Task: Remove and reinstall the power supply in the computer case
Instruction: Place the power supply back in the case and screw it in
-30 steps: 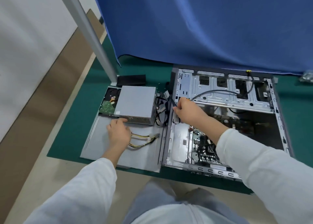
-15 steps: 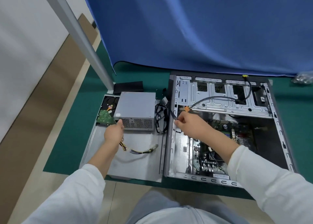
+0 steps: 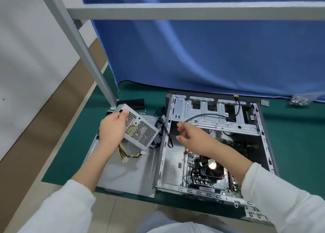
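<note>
My left hand (image 3: 112,129) grips the grey power supply (image 3: 140,129) by its left end and holds it tilted above the side panel (image 3: 126,173), perforated face towards me. Yellow and black wires (image 3: 123,153) hang from it onto the panel. The open computer case (image 3: 162,162) lies flat to the right, with the motherboard (image 3: 211,173) showing inside. Over the case's left bay, my right hand (image 3: 195,139) pinches a black cable (image 3: 211,115) near its orange plug (image 3: 179,124).
Everything lies on a green mat (image 3: 70,153) on the floor. A blue curtain (image 3: 211,48) hangs just behind the case. A grey frame post (image 3: 91,62) stands at the panel's far left corner, beside a small black part (image 3: 131,103). A clear bag (image 3: 299,100) lies far right.
My left hand has taken hold of the power supply and lifted it off the side panel, tipping it up. My right hand keeps the orange-tipped cable at the case's left bay.
</note>
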Demonstrator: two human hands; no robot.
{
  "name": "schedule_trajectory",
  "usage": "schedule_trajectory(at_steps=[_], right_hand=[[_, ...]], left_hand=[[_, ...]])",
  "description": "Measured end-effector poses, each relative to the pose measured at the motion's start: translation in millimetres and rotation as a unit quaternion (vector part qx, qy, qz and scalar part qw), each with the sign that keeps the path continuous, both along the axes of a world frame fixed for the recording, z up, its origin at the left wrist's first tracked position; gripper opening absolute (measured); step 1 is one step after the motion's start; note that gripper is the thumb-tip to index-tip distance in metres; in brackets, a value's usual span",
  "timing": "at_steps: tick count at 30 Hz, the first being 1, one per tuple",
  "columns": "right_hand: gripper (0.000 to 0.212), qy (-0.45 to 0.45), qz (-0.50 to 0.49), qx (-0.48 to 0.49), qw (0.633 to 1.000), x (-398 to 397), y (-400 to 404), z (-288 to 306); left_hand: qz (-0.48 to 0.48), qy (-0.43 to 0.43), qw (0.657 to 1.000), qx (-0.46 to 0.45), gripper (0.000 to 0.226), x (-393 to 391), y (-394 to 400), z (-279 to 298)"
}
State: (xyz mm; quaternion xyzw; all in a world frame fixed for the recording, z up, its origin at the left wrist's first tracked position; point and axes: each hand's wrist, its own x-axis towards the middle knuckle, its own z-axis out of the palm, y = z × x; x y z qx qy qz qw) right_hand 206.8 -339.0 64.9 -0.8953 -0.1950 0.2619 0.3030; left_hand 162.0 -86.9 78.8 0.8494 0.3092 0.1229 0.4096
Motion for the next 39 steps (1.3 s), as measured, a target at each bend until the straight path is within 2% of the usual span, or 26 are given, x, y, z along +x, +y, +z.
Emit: schedule_trajectory(at_steps=[3, 5, 8, 10, 13, 17, 22, 27, 30, 32, 36, 39], right_hand=[[0.06, -0.003, 0.018, 0.036, 0.999, -6, 5, 15], [0.085, -0.017, 0.044, 0.07, 0.996, -15, 16, 29], [0.116, -0.092, 0.052, 0.096, 0.99, -36, 29, 56], [0.122, -0.158, 0.025, 0.105, 0.982, -48, 28, 70], [0.127, -0.237, -0.004, 0.061, 0.97, -54, 9, 82], [0.124, -0.245, 0.0, -0.027, 0.969, -43, -43, 88], [0.114, -0.232, 0.077, -0.135, 0.96, -17, -106, 87], [0.119, -0.146, 0.151, -0.207, 0.955, -5, -122, 48], [0.119, -0.096, 0.169, -0.212, 0.958, -2, -122, 25], [0.12, -0.079, 0.17, -0.213, 0.959, 1, -121, 18], [0.118, -0.077, 0.171, -0.225, 0.956, -1, -112, 13], [0.113, -0.116, 0.156, -0.169, 0.966, -9, -98, 13]], left_hand=[[-0.023, 0.001, 1.0, 0.008, 0.047, -13, -5, 42], [-0.047, -0.002, 0.999, -0.011, 0.044, -20, -18, 73], [-0.073, -0.008, 0.994, -0.075, 0.041, -24, -47, 111], [-0.104, -0.006, 0.983, -0.151, 0.038, -25, -71, 130], [-0.158, 0.002, 0.942, -0.295, 0.034, -24, -110, 147], [-0.232, 0.053, 0.884, -0.403, 0.03, -18, -150, 144], [-0.308, 0.162, 0.855, -0.385, 0.028, 6, -160, 116], [-0.318, 0.292, 0.825, -0.364, 0.029, 13, -167, 62], [-0.275, 0.3, 0.802, -0.436, 0.03, 14, -170, 37], [-0.257, 0.295, 0.804, -0.448, 0.029, 19, -169, 30], [-0.301, 0.313, 0.827, -0.357, 0.026, 24, -172, 28], [-0.362, 0.313, 0.85, -0.222, 0.034, 25, -178, 30]])
